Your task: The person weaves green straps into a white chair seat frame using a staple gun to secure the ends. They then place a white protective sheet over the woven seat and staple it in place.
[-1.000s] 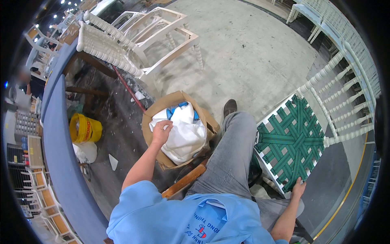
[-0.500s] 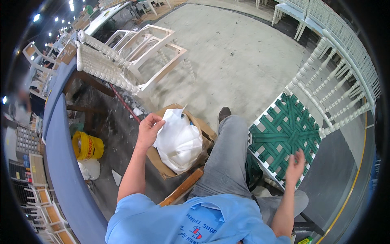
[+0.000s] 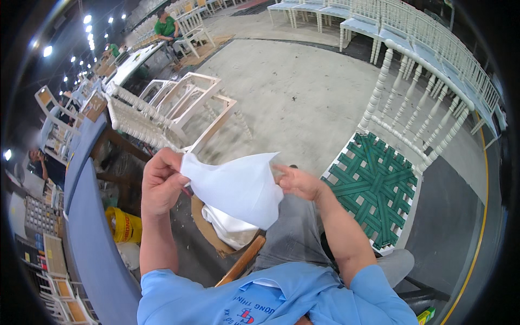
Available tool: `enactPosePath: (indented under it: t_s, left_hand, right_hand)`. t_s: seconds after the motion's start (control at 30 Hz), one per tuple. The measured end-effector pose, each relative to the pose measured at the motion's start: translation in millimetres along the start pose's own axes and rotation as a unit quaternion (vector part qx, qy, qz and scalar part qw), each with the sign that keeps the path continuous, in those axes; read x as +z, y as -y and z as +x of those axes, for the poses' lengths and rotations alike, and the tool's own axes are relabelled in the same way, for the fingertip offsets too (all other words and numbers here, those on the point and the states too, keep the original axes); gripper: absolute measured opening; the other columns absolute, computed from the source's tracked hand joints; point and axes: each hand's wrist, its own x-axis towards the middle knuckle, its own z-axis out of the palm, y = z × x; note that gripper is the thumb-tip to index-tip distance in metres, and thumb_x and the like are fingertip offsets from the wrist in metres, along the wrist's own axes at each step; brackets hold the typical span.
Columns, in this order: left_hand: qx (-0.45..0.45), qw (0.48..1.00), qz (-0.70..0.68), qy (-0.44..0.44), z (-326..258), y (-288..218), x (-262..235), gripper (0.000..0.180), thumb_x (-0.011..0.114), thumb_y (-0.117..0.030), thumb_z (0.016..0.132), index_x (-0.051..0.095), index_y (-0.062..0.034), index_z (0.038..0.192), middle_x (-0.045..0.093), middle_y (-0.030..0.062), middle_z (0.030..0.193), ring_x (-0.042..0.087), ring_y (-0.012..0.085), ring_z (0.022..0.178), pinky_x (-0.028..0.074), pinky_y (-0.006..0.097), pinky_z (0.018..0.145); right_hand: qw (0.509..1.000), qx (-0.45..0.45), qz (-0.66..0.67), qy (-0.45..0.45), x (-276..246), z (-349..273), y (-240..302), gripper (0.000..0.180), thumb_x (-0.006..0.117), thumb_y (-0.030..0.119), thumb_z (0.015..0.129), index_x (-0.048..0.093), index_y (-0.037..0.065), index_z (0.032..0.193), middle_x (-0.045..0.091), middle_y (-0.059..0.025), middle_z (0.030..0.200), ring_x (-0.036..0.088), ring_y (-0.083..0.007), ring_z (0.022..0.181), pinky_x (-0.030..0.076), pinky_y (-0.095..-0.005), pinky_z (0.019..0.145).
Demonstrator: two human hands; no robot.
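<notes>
My left hand (image 3: 164,176) pinches the upper left corner of a thin white sheet (image 3: 235,187), paper or cloth I cannot tell. The sheet is raised above my lap and spreads out to the right. Beside its right edge is my right hand (image 3: 301,183), fingers stretched toward the sheet and slightly blurred; I see no grip on it. Below the sheet, a brown cardboard box (image 3: 208,233) holds more white material (image 3: 234,227). To my right stands a white chair (image 3: 428,100) with turned spindles and a seat of woven green webbing (image 3: 374,187).
A blue-grey covered table edge (image 3: 92,227) runs along my left, with a yellow bucket (image 3: 125,225) beneath. White chair frames (image 3: 197,108) stand ahead on the left. Rows of white chairs (image 3: 374,27) line the back right. A person in green (image 3: 165,27) sits far off.
My left hand has lifted the white sheet out of the box and closer to me. My right hand has swung from beside the webbed chair to the sheet's right edge.
</notes>
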Motion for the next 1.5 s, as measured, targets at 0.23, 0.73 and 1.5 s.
enactPosePath:
  t_s: [0.23,0.73,1.5]
  left_hand:
    - [-0.019,0.989,-0.004,-0.144,9,39,-6,0.016,0.073,0.005,0.092,0.063,-0.0043,0.101,0.070,0.0025,0.097,0.064,0.0089,0.090,0.050,0.024,0.085]
    - [0.003,0.993,0.115,-0.038,98,61,61,0.042,0.068,0.005,0.090,0.065,-0.0059,0.130,0.061,-0.0015,0.095,0.054,0.0069,0.081,0.044,0.023,0.073]
    - [0.073,0.934,0.178,0.299,229,81,308,0.061,0.083,-0.028,0.087,0.060,-0.0025,0.137,0.068,0.0145,0.130,0.062,0.0245,0.122,0.048,0.038,0.106]
  right_hand:
    - [0.986,-0.129,0.078,-0.066,6,-63,-26,0.027,0.075,0.015,0.097,0.068,0.004,0.121,0.072,-0.0079,0.111,0.069,-0.0207,0.104,0.054,-0.0389,0.095]
    - [0.846,-0.196,-0.335,-0.365,26,-160,68,0.017,0.072,0.009,0.095,0.077,0.000,0.109,0.075,-0.0029,0.091,0.066,-0.0119,0.082,0.054,-0.0293,0.076]
    - [0.503,-0.231,-0.702,-0.448,110,-277,324,0.022,0.063,0.005,0.087,0.073,0.001,0.106,0.073,-0.0138,0.096,0.069,-0.0255,0.091,0.054,-0.0363,0.085]
